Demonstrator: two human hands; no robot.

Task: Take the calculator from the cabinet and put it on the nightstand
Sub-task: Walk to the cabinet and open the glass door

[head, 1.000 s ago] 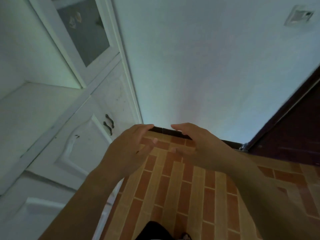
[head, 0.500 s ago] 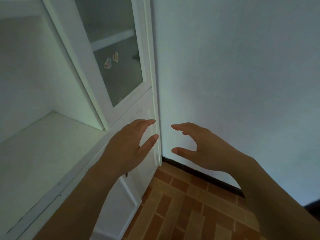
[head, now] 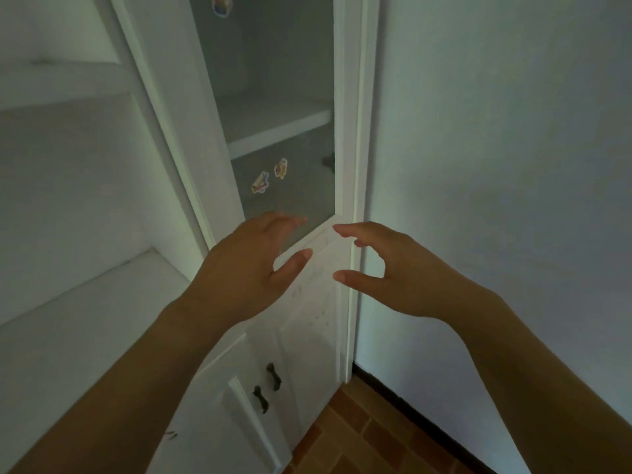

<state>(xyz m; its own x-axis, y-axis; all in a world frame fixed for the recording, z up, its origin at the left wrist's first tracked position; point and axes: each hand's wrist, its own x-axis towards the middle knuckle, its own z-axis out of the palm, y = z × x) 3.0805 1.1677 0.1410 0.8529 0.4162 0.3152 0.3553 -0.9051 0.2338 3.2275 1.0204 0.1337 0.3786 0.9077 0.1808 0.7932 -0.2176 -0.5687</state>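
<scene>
White wall [head: 496, 131] right of the cabinet [head: 85, 319]: we stand before it, empty-handed.
Before the cabinet's glass door [head: 284, 63], our left hand [head: 246, 271] and right hand [head: 393, 271] hover, fingers apart and loosely curved, holding nothing. We see no calculator in the cabinet; a dark shape behind the glass is unclear. We judge all is left to do: find it, grasp it, carry it to the nightstand, out of view.

Left hand [head: 242, 271] — right hand [head: 393, 268] raised, fingers loosely spread, holding nothing.
</scene>
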